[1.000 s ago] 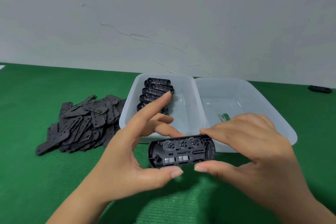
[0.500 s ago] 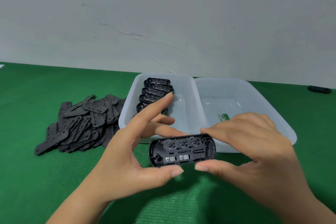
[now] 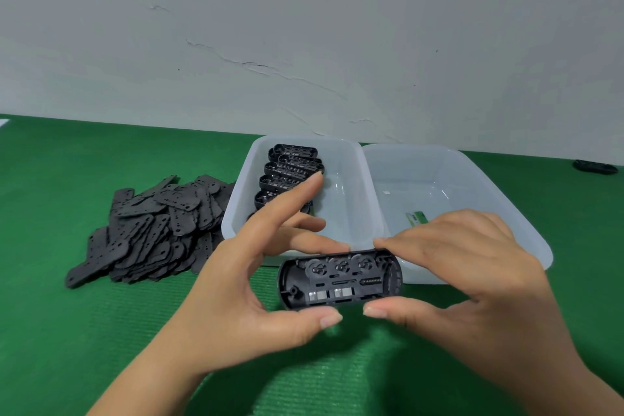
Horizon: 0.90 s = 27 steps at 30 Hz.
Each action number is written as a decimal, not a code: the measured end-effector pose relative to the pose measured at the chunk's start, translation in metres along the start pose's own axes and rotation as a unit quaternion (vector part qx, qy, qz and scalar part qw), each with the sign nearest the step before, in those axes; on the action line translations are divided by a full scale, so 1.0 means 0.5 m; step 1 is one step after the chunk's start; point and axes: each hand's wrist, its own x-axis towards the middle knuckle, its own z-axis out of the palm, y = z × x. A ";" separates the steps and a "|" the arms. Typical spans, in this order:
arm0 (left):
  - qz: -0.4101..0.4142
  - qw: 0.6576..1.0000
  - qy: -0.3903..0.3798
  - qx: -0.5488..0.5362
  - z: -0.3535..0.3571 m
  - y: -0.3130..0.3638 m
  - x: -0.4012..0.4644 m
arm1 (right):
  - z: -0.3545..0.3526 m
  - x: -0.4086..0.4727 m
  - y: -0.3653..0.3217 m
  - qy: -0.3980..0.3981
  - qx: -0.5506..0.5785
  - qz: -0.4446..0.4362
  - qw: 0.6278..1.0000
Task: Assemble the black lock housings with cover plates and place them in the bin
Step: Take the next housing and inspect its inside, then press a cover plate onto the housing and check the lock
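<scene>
A black lock housing (image 3: 339, 280) with its open side facing me is held above the green mat, in front of the two bins. My left hand (image 3: 250, 284) pinches its left part between thumb and middle finger, index finger raised straight. My right hand (image 3: 462, 273) pinches its right part between thumb and fingers. Several more housings (image 3: 292, 165) lie stacked in the left bin (image 3: 347, 206). A heap of flat black cover plates (image 3: 152, 230) lies on the mat to the left.
The right translucent bin (image 3: 472, 179) holds only a small green-and-white label (image 3: 416, 217). A single black part (image 3: 596, 166) lies at the far right on the green mat (image 3: 84, 331). A grey wall stands behind the table.
Both hands and the housing stay almost still; the housing has barely shifted between the frames.
</scene>
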 end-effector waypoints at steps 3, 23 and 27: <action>0.001 1.000 -0.002 0.009 0.002 -0.002 -0.002 | 0.002 -0.002 0.003 0.003 0.001 -0.003 1.000; -0.314 0.768 0.106 0.548 -0.139 -0.241 -0.073 | 0.178 -0.137 0.062 -0.125 -0.029 0.097 0.987; -0.275 0.757 0.136 0.577 -0.136 -0.247 -0.076 | 0.171 -0.133 0.056 -0.137 -0.057 0.103 0.984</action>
